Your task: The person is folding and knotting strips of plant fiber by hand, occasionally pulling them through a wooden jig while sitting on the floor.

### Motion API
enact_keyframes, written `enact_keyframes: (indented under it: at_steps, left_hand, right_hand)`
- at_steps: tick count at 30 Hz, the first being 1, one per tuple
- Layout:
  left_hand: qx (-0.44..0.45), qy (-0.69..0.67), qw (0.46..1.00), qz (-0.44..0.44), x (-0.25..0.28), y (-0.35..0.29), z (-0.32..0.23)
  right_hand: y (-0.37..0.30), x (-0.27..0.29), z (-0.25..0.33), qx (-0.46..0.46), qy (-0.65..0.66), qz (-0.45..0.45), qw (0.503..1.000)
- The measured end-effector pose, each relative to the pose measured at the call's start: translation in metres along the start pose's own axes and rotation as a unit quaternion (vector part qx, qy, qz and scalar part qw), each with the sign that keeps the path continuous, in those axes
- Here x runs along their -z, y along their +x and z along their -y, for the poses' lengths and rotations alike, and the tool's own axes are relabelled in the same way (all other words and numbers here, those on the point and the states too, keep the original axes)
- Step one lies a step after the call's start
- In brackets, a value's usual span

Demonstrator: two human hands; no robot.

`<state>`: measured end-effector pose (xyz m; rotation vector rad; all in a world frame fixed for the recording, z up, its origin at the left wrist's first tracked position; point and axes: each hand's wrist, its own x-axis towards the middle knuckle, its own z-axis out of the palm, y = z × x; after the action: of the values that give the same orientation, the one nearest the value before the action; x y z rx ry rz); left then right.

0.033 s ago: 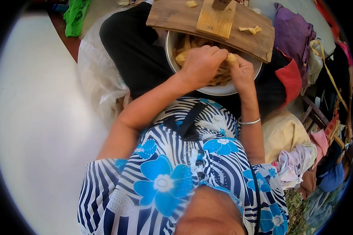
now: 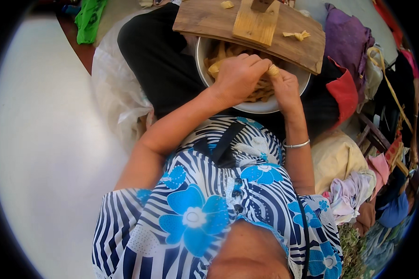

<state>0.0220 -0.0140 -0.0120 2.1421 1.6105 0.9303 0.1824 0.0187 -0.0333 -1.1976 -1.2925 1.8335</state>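
Note:
My left hand (image 2: pixel 239 78) and my right hand (image 2: pixel 286 90) meet above a metal bowl (image 2: pixel 259 110), both with fingers closed. Between the fingertips shows a small pale yellow piece (image 2: pixel 273 70), wound or folded; its kind is not clear, and part of it is hidden. It lies against my right thumb. Inside the bowl are many brown strip-like pieces (image 2: pixel 260 95). A larger pale yellow piece (image 2: pixel 214 68) shows at the bowl's left, beside the back of my left hand. A silvery bangle (image 2: pixel 296 144) circles my right wrist.
A wooden board (image 2: pixel 302 49) covers the bowl's far side, with a lighter wood block (image 2: pixel 256 25) and a knotted pale strip (image 2: pixel 296 35) on it. Cloths, a purple one (image 2: pixel 344 37) and a beige one (image 2: pixel 339 156), lie at right. Clear plastic (image 2: pixel 118 88) lies at left.

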Motion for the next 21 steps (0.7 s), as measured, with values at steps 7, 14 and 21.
enact_keyframes:
  at_steps: [7,14,21]
  left_hand:
    - [0.024,-0.195,0.98,-0.03,-0.003,-0.002,-0.003]
    - [0.15,-0.14,0.976,0.07,0.004,0.022,0.002]
    - [0.378,-0.473,0.791,0.088,0.015,0.001,-0.001]
  right_hand:
    - [-0.004,-0.01,0.0,-0.085,0.319,0.051,0.942]
    - [-0.001,-0.022,0.017,0.219,-0.136,-0.115,0.959]
    - [0.008,-0.008,0.031,0.246,-0.03,-0.222,0.943]
